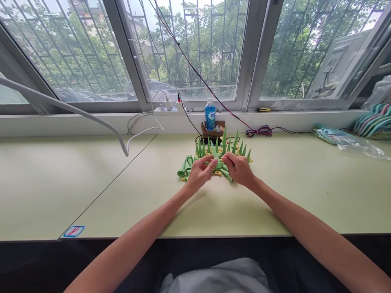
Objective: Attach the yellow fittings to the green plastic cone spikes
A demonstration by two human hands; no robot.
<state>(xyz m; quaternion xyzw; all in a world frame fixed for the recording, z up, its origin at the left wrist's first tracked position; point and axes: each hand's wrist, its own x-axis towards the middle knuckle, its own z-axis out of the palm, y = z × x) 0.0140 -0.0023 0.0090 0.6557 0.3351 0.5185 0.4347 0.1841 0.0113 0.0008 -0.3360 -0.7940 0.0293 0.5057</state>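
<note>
My left hand (200, 173) is closed around a green plastic cone (214, 151) whose tip points up. Close beside it, the fingers of my right hand (240, 167) are pinched at the cone's right side, where a bit of yellow shows; what they grip is mostly hidden. Behind and around both hands stand several upright green cones (235, 140) with small yellow parts among them. More green cones (181, 169) lie on their sides left of my left hand. A yellow piece (218, 173) rests on the table just below my fingers.
A blue-labelled bottle (210, 116) stands in a small cardboard box (224, 125) behind the cones. A coiled cable (259, 130), plastic-wrapped items (334, 136) and teal and pink hangers (374, 121) lie to the right. A white cable arm (91, 116) hangs over the table (128, 203) at left.
</note>
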